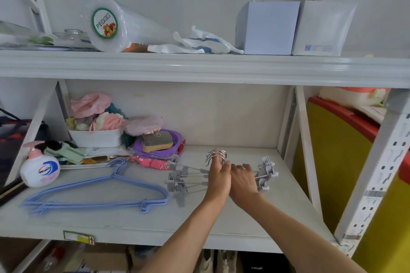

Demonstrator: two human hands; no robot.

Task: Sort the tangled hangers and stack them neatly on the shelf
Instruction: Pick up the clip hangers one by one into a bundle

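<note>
Several grey clip hangers (186, 178) with metal rods and hooks lie fanned on the white shelf (221, 217), their hooks (218, 154) gathered at the back. My left hand (218, 178) grips the bunch just below the hooks, thumb up through the hook loops. My right hand (243, 180) lies over the rods right beside it, fingers curled on them toward the right-end clips (266, 175). A stack of blue wire hangers (95, 193) lies flat at the shelf's left front, apart from both hands.
A hand-soap pump bottle (40, 167) stands at the far left. A white basket of cloths (96, 137), purple lids (158, 146) and a pink packet (150, 164) crowd the back left. Shelf uprights (308, 155) bound the right side. An upper shelf (199, 66) hangs overhead.
</note>
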